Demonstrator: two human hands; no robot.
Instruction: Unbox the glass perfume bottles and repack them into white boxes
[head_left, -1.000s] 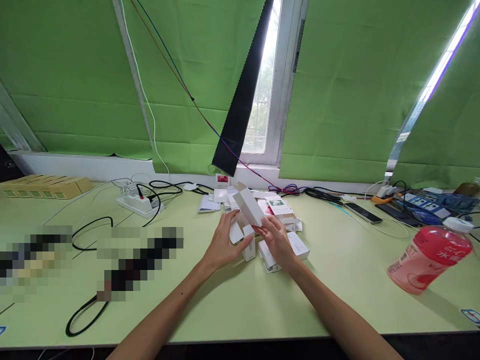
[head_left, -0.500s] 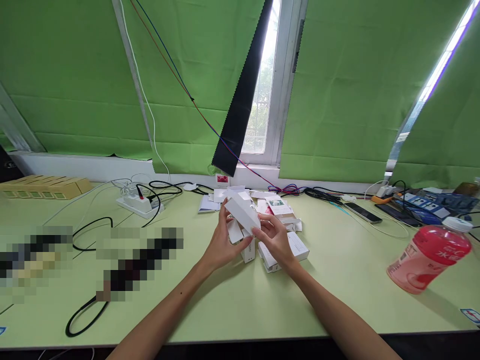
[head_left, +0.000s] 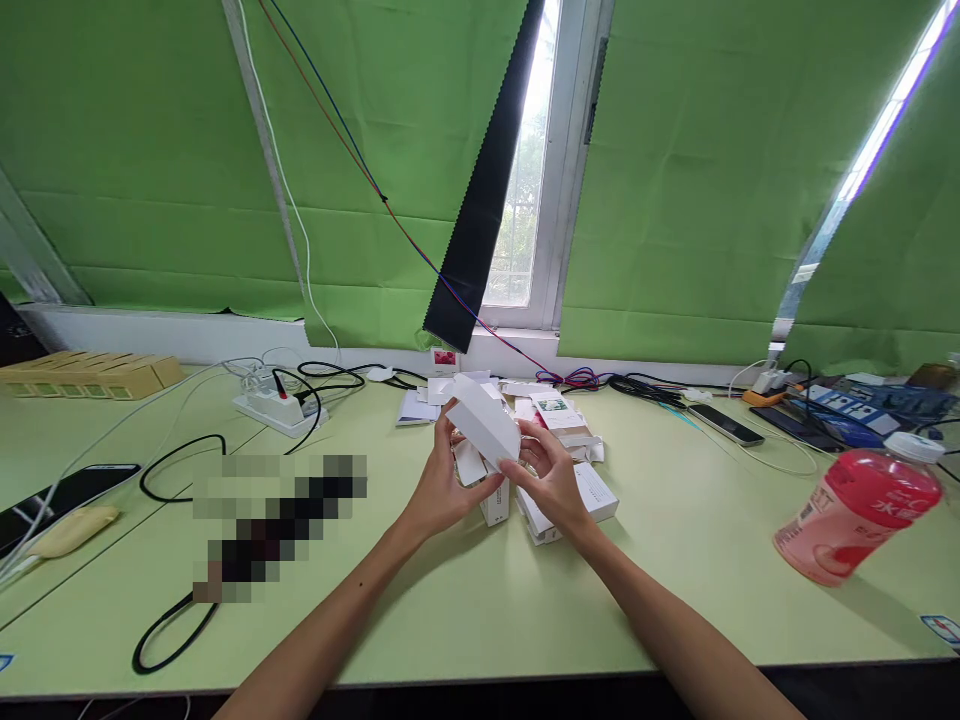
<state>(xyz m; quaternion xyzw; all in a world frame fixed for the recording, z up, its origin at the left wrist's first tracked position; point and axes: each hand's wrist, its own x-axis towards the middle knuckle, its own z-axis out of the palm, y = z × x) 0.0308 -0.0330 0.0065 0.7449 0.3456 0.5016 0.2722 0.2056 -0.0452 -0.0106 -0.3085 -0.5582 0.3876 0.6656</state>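
Above the green counter (head_left: pixel 465 610), left hand (head_left: pixel 442 490) and right hand (head_left: pixel 553 480) with fingers closed around a small white box (head_left: pixel 484 420), held tilted. Beyond, more boxes (head_left: pixel 570 490), cables (head_left: pixel 330 378), window (head_left: pixel 517 200).

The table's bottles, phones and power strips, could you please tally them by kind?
Pink drink bottle: 1
Phones: 2, one at the left edge, one on the right
White power strip: 1
Total: 4
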